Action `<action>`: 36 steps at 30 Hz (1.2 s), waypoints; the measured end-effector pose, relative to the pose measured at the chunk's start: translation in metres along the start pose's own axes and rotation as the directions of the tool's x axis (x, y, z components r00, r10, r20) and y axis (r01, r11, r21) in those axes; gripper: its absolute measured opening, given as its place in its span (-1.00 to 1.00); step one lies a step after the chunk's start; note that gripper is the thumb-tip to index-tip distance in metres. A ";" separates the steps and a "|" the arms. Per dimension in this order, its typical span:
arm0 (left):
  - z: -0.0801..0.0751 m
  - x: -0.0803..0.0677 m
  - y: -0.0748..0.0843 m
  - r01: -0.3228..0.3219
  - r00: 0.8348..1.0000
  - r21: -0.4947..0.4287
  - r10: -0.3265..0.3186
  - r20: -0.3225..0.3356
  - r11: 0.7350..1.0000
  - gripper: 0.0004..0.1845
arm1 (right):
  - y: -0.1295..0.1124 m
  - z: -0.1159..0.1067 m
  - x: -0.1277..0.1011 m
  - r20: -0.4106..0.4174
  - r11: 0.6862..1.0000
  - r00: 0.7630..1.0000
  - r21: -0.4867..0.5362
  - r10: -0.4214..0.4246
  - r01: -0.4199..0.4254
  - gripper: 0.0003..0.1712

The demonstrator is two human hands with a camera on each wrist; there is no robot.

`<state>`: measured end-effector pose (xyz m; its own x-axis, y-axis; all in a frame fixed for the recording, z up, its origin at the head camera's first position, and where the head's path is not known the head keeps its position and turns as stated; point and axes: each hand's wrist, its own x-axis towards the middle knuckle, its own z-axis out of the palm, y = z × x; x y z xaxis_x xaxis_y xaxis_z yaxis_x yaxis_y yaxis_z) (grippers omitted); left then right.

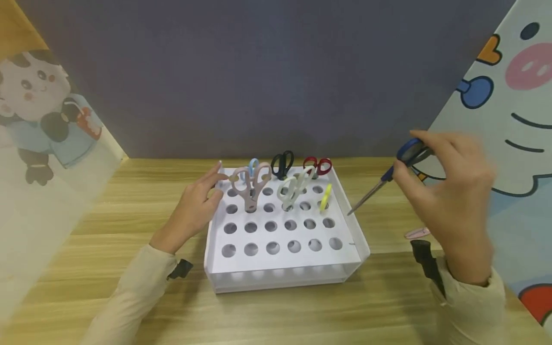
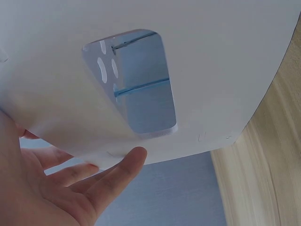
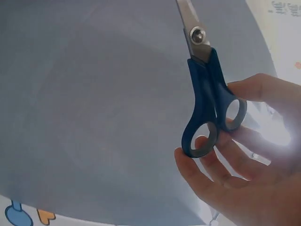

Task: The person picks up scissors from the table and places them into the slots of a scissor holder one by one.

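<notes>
Blue scissors are pinched by the handles in the right hand, held in the air just right of the white rack, blades closed and slanting down-left toward its right rim. In the right wrist view the fingertips are seen curled against the handle loops, with the thumb behind; the grip is on the loops only, not through them.

The left hand is laid against the rack's left wall, fingers relaxed and spread, nothing held. In the left wrist view the fingers are seen touching the wall's outside.

The rack's back rows are already filled: pink scissors, black, red, white, a yellow handle. The two front rows stand open.

Judgement, step in hand: seating the blue pair in a hole. It would be done best with the blades brought upright first, the tip centred over a free hole clear of the yellow handle, then lowered straight. The rack should be kept braced by the left hand.

Right wrist is raised and bent, forearm coming in from the lower right. A pink object lies on the table nearby.
</notes>
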<state>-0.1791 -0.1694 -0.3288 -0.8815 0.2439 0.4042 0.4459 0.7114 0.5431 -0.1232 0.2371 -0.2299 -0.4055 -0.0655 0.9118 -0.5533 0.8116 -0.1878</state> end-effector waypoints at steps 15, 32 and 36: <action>0.000 0.000 0.000 -0.019 1.000 -0.006 0.019 -0.010 1.000 -0.62 | -0.044 0.016 -0.036 0.003 0.961 0.979 0.191 -0.204 0.200 -0.57; -0.001 0.001 0.001 -0.022 1.000 -0.005 0.022 -0.022 1.000 -0.63 | -0.042 0.031 -0.080 0.143 0.930 0.923 0.146 -0.357 0.338 -0.58; -0.001 0.001 0.001 -0.027 0.999 -0.005 0.026 -0.026 1.000 -0.63 | -0.041 0.034 -0.088 0.165 0.923 0.910 0.139 -0.379 0.359 -0.58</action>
<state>-0.1792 -0.1688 -0.3272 -0.8651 0.2454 0.4374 0.4699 0.7016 0.5357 -0.0901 0.1899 -0.3152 -0.2795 -0.4636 0.8408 -0.7573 0.6448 0.1038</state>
